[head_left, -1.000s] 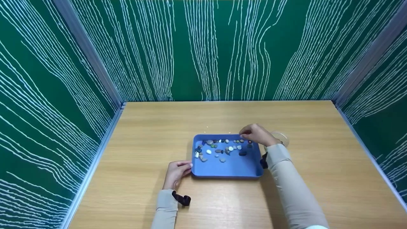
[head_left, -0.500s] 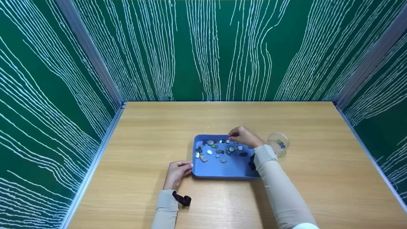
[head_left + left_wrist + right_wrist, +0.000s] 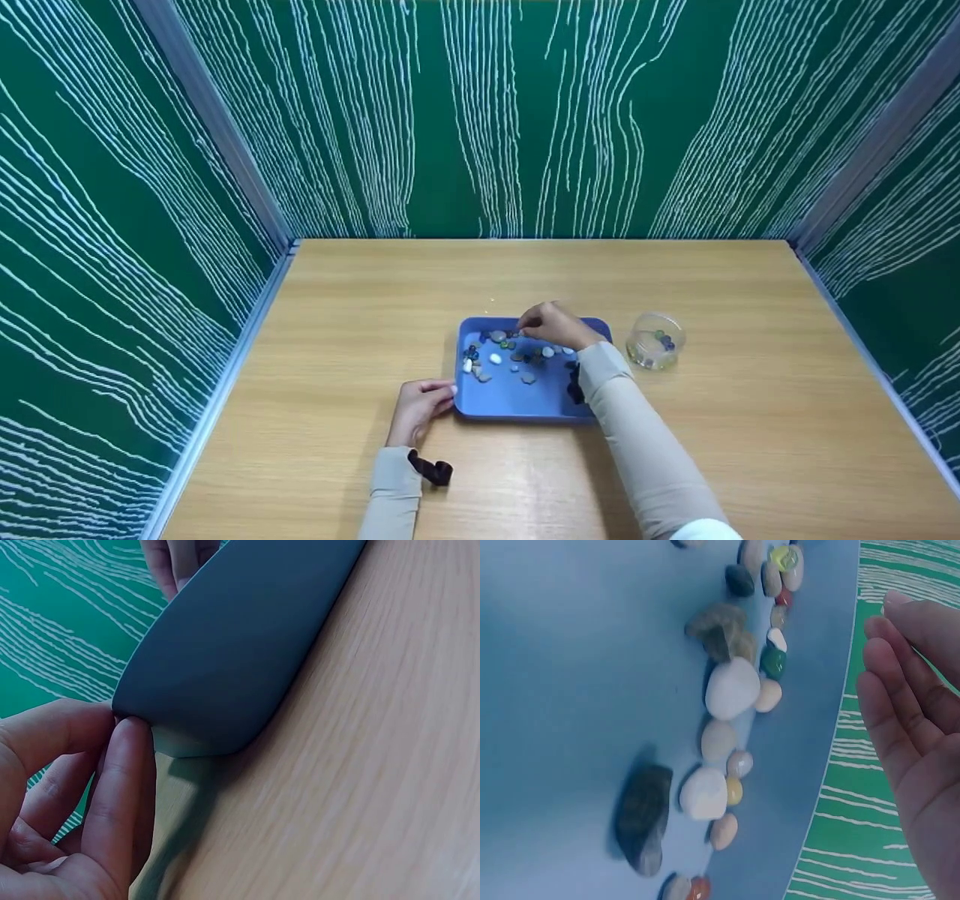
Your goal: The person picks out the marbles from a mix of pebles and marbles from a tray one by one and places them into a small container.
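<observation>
A blue tray [image 3: 517,401] holds many pebbles and marbles, mostly in its far half. At its left side my left hand [image 3: 420,405] pinches the rim between thumb and fingers, as the left wrist view confirms on the tray's corner [image 3: 240,637]. Over the far edge hovers my right hand [image 3: 556,325], fingers loosely bent, nothing visible between them. Below it the right wrist view has a white pebble [image 3: 733,688], a dark elongated stone [image 3: 643,817], a green marble [image 3: 773,661] and a yellow-green marble [image 3: 784,558]. The right forearm hides part of the tray's right side.
To the tray's right stands a clear plastic cup [image 3: 654,327] with several marbles [image 3: 664,341] in it. Tiny light specks lie on the wooden table [image 3: 360,315] behind the tray. Green panels [image 3: 465,120] with white wavy lines enclose the table.
My right hand has moved left along the tray's far edge, from its right corner toward the middle, uncovering the plastic cup. My left hand keeps its hold on the rim.
</observation>
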`<state>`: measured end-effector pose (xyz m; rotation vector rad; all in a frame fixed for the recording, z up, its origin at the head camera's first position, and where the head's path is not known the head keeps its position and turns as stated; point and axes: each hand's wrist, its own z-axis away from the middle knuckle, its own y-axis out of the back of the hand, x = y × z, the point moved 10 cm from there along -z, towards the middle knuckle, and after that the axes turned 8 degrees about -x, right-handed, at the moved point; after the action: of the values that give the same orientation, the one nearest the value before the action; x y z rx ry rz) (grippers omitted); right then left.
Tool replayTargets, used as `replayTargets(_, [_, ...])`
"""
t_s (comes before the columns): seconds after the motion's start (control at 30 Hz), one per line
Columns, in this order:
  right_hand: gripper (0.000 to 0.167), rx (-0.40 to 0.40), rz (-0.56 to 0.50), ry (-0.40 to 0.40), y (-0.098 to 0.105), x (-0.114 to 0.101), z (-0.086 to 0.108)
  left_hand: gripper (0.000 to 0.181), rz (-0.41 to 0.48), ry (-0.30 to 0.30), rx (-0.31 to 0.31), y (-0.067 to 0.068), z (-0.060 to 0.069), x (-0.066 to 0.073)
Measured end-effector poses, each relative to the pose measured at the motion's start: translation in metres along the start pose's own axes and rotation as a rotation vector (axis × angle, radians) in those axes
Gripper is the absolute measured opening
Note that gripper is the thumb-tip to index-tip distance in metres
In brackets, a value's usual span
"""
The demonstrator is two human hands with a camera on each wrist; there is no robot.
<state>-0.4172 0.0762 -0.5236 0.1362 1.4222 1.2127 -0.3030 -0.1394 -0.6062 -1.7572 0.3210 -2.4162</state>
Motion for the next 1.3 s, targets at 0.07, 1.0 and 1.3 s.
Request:
replayTargets(0.07, [0.018, -0.003, 0.01, 0.01, -0.003, -0.002, -0.003, 0.031, 0.0, 0.006, 0.001, 0.0, 0.0, -0.001])
replayTargets(1.0, [0.021, -0.011, 0.063, 0.03, -0.037, -0.009, -0.025, 0.029, -0.023, 0.007, 0.006, 0.002, -0.003, -0.002])
replayTargets(1.3, [0.021, 0.003, 0.097, 0.02, -0.042, -0.007, -0.03, 0.029, -0.015, 0.009, 0.007, 0.002, -0.003, -0.003])
